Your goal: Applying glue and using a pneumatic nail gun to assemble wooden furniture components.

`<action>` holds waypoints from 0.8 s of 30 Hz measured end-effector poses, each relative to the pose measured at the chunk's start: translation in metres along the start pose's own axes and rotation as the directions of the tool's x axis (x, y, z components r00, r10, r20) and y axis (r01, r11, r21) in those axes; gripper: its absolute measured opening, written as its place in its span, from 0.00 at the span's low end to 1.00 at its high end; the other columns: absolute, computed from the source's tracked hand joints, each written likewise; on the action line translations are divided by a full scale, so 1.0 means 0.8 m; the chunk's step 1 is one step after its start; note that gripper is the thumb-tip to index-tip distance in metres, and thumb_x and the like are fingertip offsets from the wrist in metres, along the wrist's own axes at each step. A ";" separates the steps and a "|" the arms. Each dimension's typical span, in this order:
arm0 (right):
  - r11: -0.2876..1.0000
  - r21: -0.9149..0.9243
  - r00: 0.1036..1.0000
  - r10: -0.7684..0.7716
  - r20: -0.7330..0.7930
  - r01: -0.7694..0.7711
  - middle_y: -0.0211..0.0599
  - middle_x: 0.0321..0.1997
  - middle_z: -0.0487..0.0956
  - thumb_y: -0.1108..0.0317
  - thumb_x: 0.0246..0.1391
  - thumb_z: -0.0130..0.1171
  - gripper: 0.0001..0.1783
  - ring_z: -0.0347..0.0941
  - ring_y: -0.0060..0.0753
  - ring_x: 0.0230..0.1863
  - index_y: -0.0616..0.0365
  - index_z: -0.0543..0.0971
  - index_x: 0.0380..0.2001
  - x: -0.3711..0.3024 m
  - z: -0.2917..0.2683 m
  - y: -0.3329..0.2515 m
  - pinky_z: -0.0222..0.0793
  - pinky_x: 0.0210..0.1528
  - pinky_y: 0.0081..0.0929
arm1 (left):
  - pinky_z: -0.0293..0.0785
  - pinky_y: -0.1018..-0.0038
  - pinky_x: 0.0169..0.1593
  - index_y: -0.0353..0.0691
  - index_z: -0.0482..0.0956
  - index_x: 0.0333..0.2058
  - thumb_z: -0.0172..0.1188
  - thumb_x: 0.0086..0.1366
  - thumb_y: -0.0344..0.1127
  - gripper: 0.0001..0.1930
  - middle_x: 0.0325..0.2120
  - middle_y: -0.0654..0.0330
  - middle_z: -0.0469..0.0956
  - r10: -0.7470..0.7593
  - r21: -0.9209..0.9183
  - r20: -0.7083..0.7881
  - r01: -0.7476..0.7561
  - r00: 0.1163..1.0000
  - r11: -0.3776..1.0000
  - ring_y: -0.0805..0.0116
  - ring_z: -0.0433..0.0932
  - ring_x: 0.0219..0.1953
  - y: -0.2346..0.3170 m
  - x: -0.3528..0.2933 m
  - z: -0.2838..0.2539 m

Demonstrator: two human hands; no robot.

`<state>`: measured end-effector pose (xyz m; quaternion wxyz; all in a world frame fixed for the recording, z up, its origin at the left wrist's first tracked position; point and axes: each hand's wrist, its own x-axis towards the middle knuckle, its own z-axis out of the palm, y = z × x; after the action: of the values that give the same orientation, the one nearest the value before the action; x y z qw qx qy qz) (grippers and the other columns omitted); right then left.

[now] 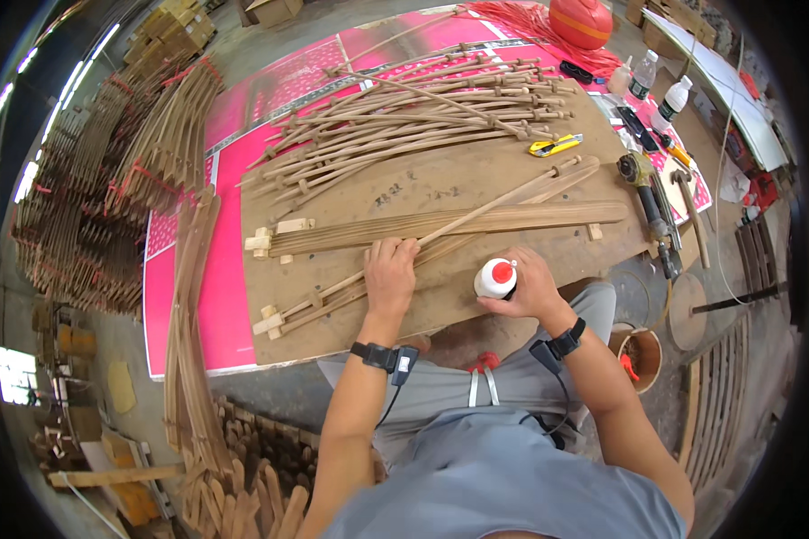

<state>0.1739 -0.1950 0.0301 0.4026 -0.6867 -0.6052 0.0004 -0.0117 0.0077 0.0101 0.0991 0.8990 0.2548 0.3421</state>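
Observation:
My left hand (389,280) is closed on a thin wooden rod (494,208), which runs slantwise over the brown work board (548,296). In my right hand (532,289) is a white squeeze bottle (491,286) with a red cap, held above the board's near edge. Just beyond my left hand lie long flat wooden slats (530,218), side by side, their left end between small pale wooden blocks (259,242). More wooden strips pass under and beside my left hand, down to another pale block (270,321). My fingers hide part of the rod.
Many knobbed wooden rods (422,112) lie heaped at the far side. A yellow utility knife (555,145), a power tool (643,184), a hammer (690,211) and plastic bottles (672,103) are at the right. Tied wood bundles (81,189) stand left; a bucket (652,368) stands lower right.

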 end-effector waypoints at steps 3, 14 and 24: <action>1.000 -0.009 1.000 0.023 -0.013 -0.023 0.42 0.35 0.81 0.45 0.37 0.78 0.30 0.77 0.52 0.38 0.54 0.81 0.37 -0.006 -0.011 0.000 0.73 0.42 0.42 | 0.71 0.58 0.46 0.45 0.84 0.39 0.62 0.66 0.36 0.06 0.34 0.59 0.78 0.058 0.059 0.045 -0.061 0.997 0.996 0.54 0.76 0.41 0.007 0.007 0.003; 0.992 0.095 0.993 -0.078 -0.086 0.086 0.42 0.33 0.77 0.41 0.42 0.73 0.31 0.76 0.51 0.38 0.56 0.76 0.36 -0.010 0.011 0.009 0.72 0.41 0.43 | 0.72 0.55 0.46 0.43 0.86 0.43 0.64 0.66 0.34 0.09 0.35 0.57 0.79 0.144 0.178 0.013 -0.144 0.990 0.973 0.52 0.77 0.40 -0.027 -0.017 -0.003; 0.991 0.109 0.993 -0.070 -0.092 0.080 0.42 0.34 0.77 0.42 0.41 0.74 0.32 0.76 0.50 0.39 0.58 0.76 0.37 -0.012 0.007 0.011 0.73 0.43 0.41 | 0.71 0.54 0.46 0.43 0.86 0.43 0.65 0.67 0.34 0.08 0.35 0.56 0.81 0.148 0.144 0.018 -0.149 0.989 0.978 0.52 0.77 0.39 -0.020 -0.016 -0.009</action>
<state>0.1755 -0.1996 0.0167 0.4665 -0.6391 -0.6115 -0.0111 -0.0307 0.0144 0.0025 0.0087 0.9216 0.2107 0.3259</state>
